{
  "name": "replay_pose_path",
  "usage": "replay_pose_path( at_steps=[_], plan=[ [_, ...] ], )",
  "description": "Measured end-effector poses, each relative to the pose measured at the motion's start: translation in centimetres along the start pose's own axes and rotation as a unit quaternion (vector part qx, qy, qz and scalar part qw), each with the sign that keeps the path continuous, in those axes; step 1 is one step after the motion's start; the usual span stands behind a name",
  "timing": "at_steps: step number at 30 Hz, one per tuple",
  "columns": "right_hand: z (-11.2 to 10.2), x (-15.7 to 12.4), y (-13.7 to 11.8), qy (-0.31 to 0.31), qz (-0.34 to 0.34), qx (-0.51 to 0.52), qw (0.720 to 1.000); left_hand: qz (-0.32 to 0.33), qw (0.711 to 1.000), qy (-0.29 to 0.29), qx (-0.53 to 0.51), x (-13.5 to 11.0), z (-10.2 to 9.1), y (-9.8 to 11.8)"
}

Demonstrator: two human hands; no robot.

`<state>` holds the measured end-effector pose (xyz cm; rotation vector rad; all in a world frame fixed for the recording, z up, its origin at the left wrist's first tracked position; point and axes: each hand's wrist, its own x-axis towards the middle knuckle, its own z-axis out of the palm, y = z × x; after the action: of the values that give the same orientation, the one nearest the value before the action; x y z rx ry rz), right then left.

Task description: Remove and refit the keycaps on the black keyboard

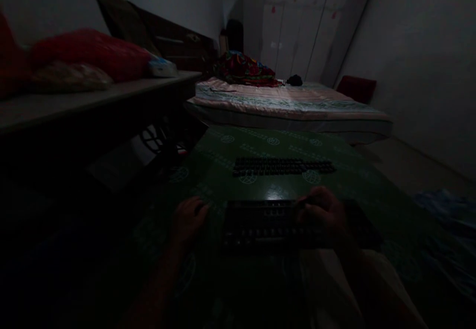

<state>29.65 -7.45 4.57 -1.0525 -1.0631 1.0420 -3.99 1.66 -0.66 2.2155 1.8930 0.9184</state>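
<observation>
A black keyboard [260,239] lies on the green board in front of me, with part of its upper area looking bare of keycaps. Over its right half, my right hand [323,212] is closed in a pinch; a small dark thing seems to be between the fingers, too dim to name. My left hand [189,219] rests on the board just left of the keyboard, fingers loosely bent and apart, holding nothing that I can see. Beyond the keyboard, rows of loose black keycaps [275,166] are laid out.
The green printed board [275,138] is under everything. A bed [290,101] with a crumpled red blanket [245,68] stands behind it. On the left, a table [163,82] carries a red bag [89,53]. Cloth [446,210] lies at right. The room is very dark.
</observation>
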Motion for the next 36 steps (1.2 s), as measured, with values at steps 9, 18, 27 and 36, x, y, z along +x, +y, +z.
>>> replay_pose_path(
  at_steps=[9, 18, 27, 36],
  plan=[
    [7.6, -4.4, 2.4, -0.031, 0.1, 0.11, 0.988, -0.05, 0.992, -0.025, -0.116, -1.3, -0.9, 1.8],
    [11.6, -2.9, 2.4, -0.036, 0.09, 0.03, 0.995, -0.086, 0.902, -0.207, -0.368, -2.7, -3.3, 4.8],
    [13.4, -1.3, 3.6, -0.064, 0.098, 0.051, 0.992, -0.149, 0.766, -0.322, -0.535, -3.2, -4.0, 5.1],
    [11.9, -1.4, 4.2, -0.126, 0.077, -0.05, 0.988, -0.196, 0.735, -0.364, -0.538, -3.2, -3.5, 5.0]
  ],
)
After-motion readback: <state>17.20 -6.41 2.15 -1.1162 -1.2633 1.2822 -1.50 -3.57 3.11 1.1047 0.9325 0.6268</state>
